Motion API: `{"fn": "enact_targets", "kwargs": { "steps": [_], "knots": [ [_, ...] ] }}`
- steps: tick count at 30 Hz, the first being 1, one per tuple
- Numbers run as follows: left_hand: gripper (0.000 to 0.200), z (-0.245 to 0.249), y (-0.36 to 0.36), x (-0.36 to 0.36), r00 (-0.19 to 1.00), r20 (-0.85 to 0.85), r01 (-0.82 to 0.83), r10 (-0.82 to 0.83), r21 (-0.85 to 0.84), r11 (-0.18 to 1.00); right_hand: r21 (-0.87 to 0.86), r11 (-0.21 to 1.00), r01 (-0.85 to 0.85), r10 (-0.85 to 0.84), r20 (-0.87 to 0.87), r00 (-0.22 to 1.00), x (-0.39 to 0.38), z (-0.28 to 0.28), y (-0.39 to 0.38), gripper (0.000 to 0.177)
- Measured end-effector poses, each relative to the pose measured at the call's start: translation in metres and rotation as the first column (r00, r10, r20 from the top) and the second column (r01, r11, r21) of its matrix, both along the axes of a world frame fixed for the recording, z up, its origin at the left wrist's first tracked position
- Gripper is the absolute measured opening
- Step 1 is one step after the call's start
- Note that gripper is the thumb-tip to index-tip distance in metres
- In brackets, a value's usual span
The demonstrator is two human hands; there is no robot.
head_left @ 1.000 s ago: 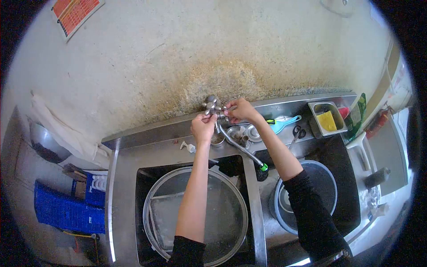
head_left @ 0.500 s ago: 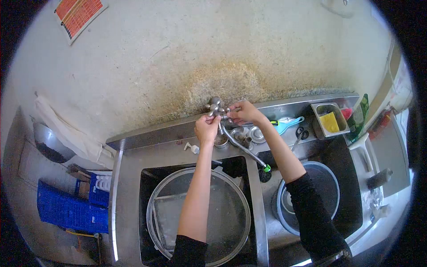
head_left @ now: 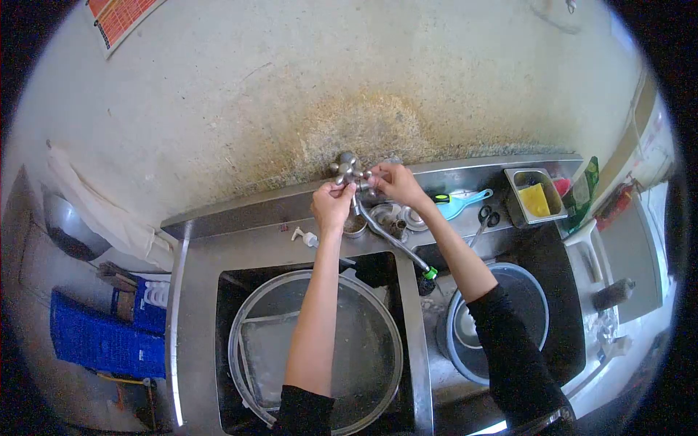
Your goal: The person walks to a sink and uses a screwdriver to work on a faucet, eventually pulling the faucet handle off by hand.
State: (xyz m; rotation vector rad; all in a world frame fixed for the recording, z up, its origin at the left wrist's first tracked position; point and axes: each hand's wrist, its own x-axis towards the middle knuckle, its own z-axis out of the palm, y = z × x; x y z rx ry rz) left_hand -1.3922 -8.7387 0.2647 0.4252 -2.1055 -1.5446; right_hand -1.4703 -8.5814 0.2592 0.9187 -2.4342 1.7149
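Observation:
A metal mixer tap (head_left: 349, 168) with cross-shaped handles is mounted low on the wall behind the sink. My left hand (head_left: 334, 206) is closed with its fingers pinched round the tap's left handle. On the other side, my right hand (head_left: 396, 184) grips the right handle between thumb and fingers. From between them the long spout (head_left: 396, 243) slants down to the right, ending in a green-ringed nozzle (head_left: 430, 273) over the right basin. Whether water runs from it is hard to make out.
A large round tub (head_left: 234, 349) of water with a rectangular item fills the left basin. In the right basin stands a grey-blue bucket (head_left: 547, 312). The ledge carries a pump top (head_left: 305, 236), scissors (head_left: 486, 216), a blue-handled brush (head_left: 465, 202) and a metal container (head_left: 518, 190) with a yellow sponge.
Both hands stay on the tap handles, with slight shifts of the fingers. The whole view has moved a little, so the sink appears further left.

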Motion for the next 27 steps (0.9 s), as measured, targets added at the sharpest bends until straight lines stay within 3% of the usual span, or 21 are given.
{"fn": "enact_targets", "kwargs": {
  "steps": [1,2,4,7,9,11,12,14,18,20,21,23,27],
  "knots": [
    [0.026,-0.005,-0.002,-0.003,1.0,0.004,0.0,0.0,0.001,1.0,0.11,0.994,0.008,-0.018,0.092,0.996,-0.002,0.004,0.001,0.015],
    [0.026,-0.009,-0.005,-0.007,1.0,0.004,0.012,-0.012,0.02,1.0,0.111,0.994,0.007,-0.018,0.095,0.995,-0.005,0.007,0.002,0.015],
    [0.027,-0.018,-0.01,-0.012,1.0,0.005,0.02,-0.02,0.035,0.999,-0.033,0.98,-0.197,0.197,0.332,0.923,-0.009,0.011,0.005,0.021],
    [0.022,-0.012,-0.007,-0.01,0.998,0.05,0.021,-0.023,0.037,0.999,-0.039,0.985,-0.17,0.174,0.326,0.929,-0.001,0.013,0.004,0.02],
    [0.022,-0.016,-0.008,-0.011,0.999,-0.01,0.035,-0.035,0.06,0.998,-0.064,0.988,-0.144,0.157,0.325,0.933,0.002,0.014,0.004,0.019],
    [0.023,-0.013,-0.008,-0.009,0.999,0.018,0.029,-0.03,0.025,0.999,0.145,0.983,-0.111,0.105,0.047,0.993,0.001,0.016,0.005,0.018],
    [0.023,-0.008,-0.006,-0.007,0.999,0.041,0.025,-0.025,-0.005,1.0,0.144,0.983,-0.11,0.104,0.047,0.993,0.003,0.015,0.004,0.018],
    [0.024,-0.002,-0.003,-0.003,0.999,0.044,0.023,-0.024,0.01,1.0,0.027,0.993,-0.115,0.118,-0.147,0.982,0.006,0.013,0.004,0.017],
    [0.025,0.001,-0.001,-0.002,0.999,0.045,0.008,-0.009,0.023,1.0,0.083,0.986,-0.146,0.16,-0.201,0.966,0.01,0.014,0.007,0.019],
    [0.025,-0.001,-0.001,-0.002,0.999,0.032,0.019,-0.02,0.039,0.999,0.176,0.981,-0.078,0.152,-0.459,0.875,0.017,0.013,0.008,0.023],
    [0.024,0.0,-0.001,-0.001,0.999,0.018,0.031,-0.032,0.053,0.998,0.176,0.981,-0.078,0.152,-0.459,0.875,0.02,0.006,0.007,0.023],
    [0.025,-0.007,-0.004,-0.006,1.0,0.004,0.016,-0.016,0.008,1.0,0.038,0.993,0.108,-0.057,-0.658,0.751,0.026,-0.008,0.001,0.026],
    [0.025,-0.012,-0.007,-0.008,1.0,0.016,0.003,-0.002,-0.024,1.0,-0.025,0.995,0.102,-0.09,-0.695,0.713,0.024,-0.01,-0.001,0.024]
  ]
}}
